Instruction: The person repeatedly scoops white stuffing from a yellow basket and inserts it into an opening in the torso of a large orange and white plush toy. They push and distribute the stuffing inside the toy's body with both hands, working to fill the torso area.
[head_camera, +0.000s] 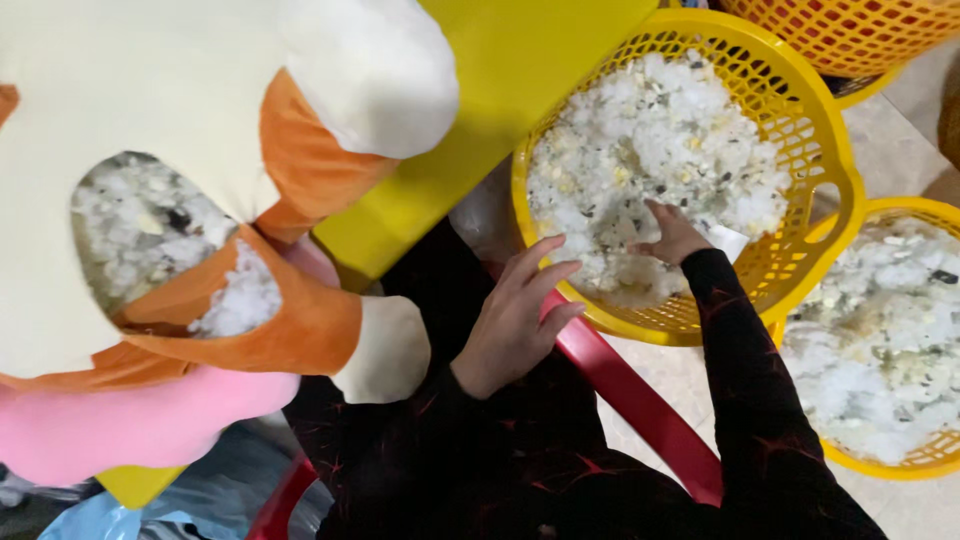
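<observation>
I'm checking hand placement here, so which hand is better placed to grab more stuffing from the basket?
The right hand, probably: its fingers are already in the white stuffing inside the yellow basket. The left hand is open, outside the rim.

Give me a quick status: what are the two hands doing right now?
Right hand dug into white stuffing in yellow basket. Left hand open, at basket rim, holding nothing. Half-stuffed plush toy at left. Nothing blocking.

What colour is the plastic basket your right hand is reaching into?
Yellow: the lattice-walled plastic basket of white stuffing, seen in the head view.
</observation>
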